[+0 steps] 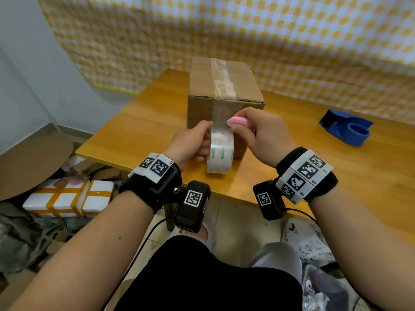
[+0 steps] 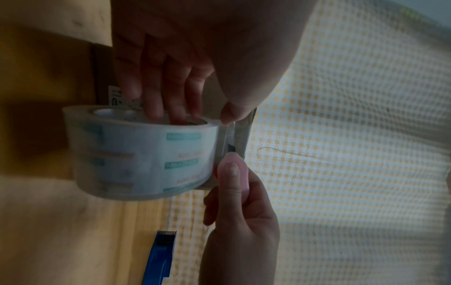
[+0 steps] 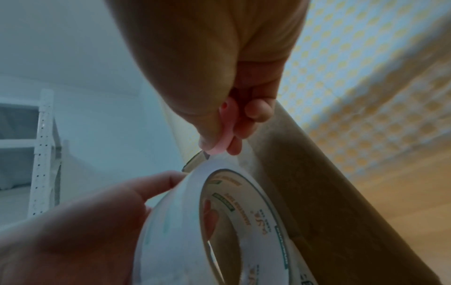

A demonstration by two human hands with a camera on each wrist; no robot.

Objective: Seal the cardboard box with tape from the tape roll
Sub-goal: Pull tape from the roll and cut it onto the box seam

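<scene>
I find my left hand (image 1: 190,142) clamped on the tape roll (image 1: 221,151), fingers (image 2: 156,92) through its core, and my right hand (image 1: 260,135) pinching a pink cutter (image 1: 238,121) just beyond the roll, at the strip against the cardboard box (image 1: 224,95) on the bench (image 1: 314,176). Risk, in my judgement: slack in the strip lets the cut tear crooked or the free end snap back. Only the right wrist view shows the cutter's tip at the tape edge; only the head view shows tape already along the top seam.

Your wooden table (image 1: 292,176) holds the cardboard box (image 1: 215,95) mid-table and a blue tape holder (image 1: 347,127) near its right edge.

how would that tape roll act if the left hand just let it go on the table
The tape roll is round and stands on edge, so it would probably roll or topple. Its strip seems stuck to the cardboard box, which should tether it.
</scene>
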